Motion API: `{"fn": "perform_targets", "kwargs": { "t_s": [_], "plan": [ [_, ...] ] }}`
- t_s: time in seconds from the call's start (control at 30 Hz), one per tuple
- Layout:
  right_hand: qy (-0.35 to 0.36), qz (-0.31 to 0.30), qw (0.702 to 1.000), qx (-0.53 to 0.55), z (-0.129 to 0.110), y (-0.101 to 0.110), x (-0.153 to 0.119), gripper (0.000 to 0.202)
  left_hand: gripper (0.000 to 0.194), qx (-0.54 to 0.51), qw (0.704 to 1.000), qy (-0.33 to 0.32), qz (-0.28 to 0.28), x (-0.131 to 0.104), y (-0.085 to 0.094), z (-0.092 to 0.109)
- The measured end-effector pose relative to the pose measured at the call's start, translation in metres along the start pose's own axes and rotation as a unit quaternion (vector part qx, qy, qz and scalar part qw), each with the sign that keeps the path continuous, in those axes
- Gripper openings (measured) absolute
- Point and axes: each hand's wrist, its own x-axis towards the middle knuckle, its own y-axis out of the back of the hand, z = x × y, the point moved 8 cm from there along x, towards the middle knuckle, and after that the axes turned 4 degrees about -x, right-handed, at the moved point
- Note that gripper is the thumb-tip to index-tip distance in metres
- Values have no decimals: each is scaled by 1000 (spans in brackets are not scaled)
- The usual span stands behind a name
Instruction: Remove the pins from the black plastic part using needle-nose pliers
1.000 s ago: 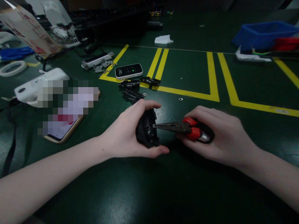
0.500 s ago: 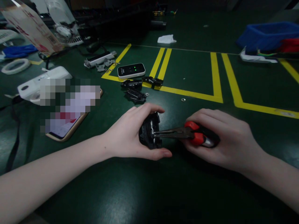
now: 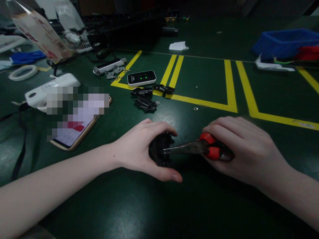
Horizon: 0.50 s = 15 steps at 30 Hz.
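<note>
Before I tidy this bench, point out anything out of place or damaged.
One metal ring lies alone near the yellow tape, another ring beside loose black parts on the green table. Both look stray, perhaps dropped. I see no spill or clear damage.

Before you, the dark green bench (image 3: pixel 139 205) bears bright yellow stripes (image 3: pixel 230 88). The needle-nose pliers (image 3: pixel 211 149) pair dark grey metal with red-and-black grips. Your slim oblong device (image 3: pixel 141 78) is black-faced and white-edged, with green lights. At far right, the open plastic bin (image 3: pixel 281 44) is blue, the bundle (image 3: pixel 309 53) beside it red.
</note>
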Motion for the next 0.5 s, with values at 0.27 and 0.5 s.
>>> {"fn": "perform_targets", "kwargs": {
  "t_s": [0.27,0.5],
  "plan": [
    [-21,-17,996,83,-2,-9,2,14,83,42,992,-39,111,-6,10,5],
    [-38,-32,991,127,-1,-12,5,13,84,56,987,-65,136,-7,14,7]
  ]
}}
